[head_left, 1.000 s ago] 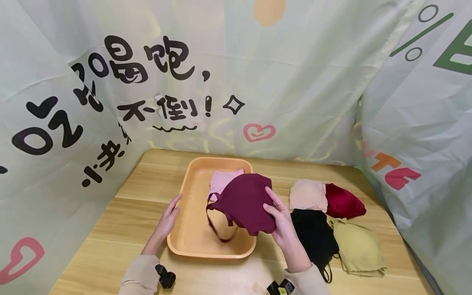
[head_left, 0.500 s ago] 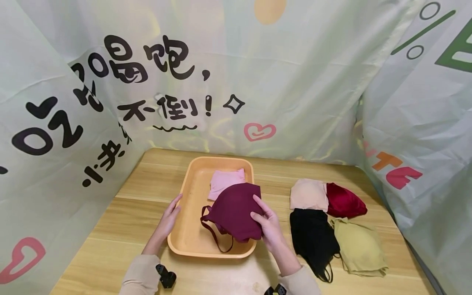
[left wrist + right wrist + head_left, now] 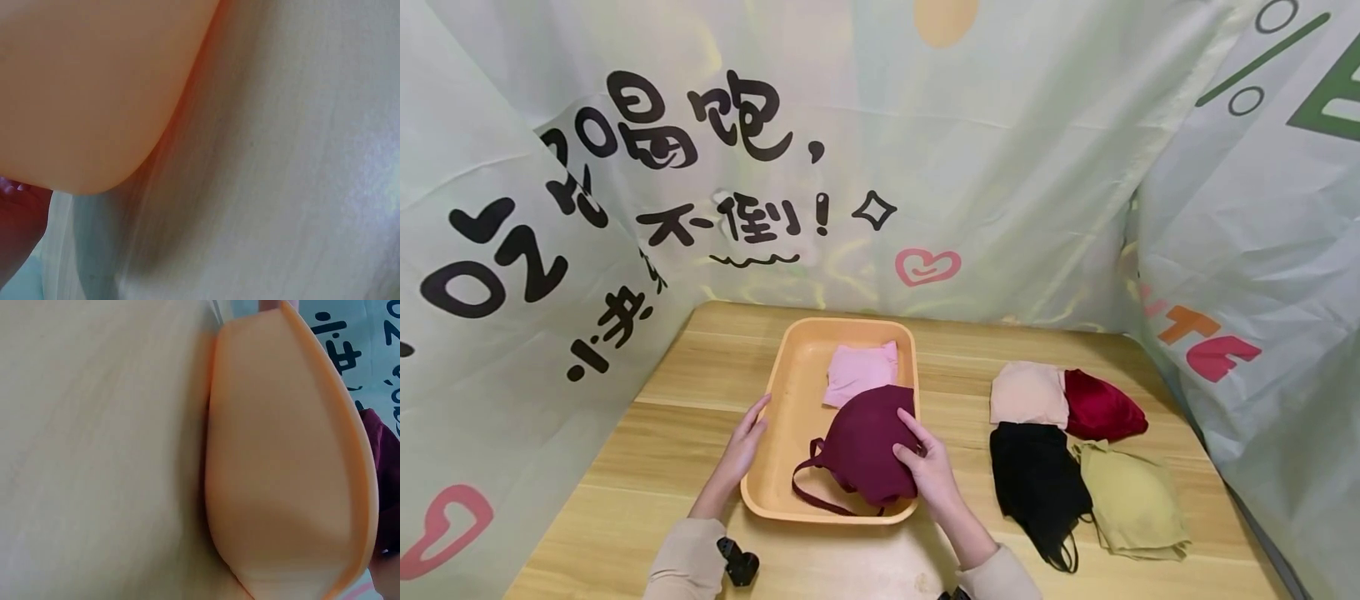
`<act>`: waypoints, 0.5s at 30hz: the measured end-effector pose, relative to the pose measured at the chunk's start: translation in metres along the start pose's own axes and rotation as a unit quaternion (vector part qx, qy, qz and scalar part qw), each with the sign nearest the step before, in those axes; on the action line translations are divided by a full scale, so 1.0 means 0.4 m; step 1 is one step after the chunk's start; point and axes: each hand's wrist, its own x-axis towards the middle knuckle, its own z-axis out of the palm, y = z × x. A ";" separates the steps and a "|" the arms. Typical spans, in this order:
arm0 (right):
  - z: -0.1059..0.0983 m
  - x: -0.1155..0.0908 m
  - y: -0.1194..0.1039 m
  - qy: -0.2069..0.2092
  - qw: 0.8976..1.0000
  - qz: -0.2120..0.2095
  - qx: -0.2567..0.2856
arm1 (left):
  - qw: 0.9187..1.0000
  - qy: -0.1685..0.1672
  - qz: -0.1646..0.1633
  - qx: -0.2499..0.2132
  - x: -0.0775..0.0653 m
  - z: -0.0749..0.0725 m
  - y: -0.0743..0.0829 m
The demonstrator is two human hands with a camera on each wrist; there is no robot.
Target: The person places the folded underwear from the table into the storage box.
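Observation:
In the head view, my right hand (image 3: 931,473) pinches the right side of a dark purple bra (image 3: 868,442), thumb and fingers on its moulded cup. The bra is over the near right part of an orange plastic tray (image 3: 790,367), its thin strap trailing left inside. In the right wrist view, a strip of the bra (image 3: 382,469) shows beyond the tray wall. My left hand (image 3: 743,442) rests along the tray's left rim, fingers fairly straight. A folded pink garment (image 3: 861,372) lies in the tray's far right corner.
To the right on the wooden table (image 3: 700,375) lie a beige bra (image 3: 1028,393), a red one (image 3: 1101,406), a black garment with straps (image 3: 1037,483) and a yellow-green bra (image 3: 1133,500). Printed curtains (image 3: 1000,167) close in the back and both sides.
My right hand has moved left and nearer with the purple bra, lowering it into the tray. More of the pink garment shows. The left hand has stayed at the rim.

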 end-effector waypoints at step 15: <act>0.021 -0.001 0.014 -0.122 0.986 0.096 -0.059 | 1.000 0.005 -0.004 -0.001 0.003 -0.001 0.004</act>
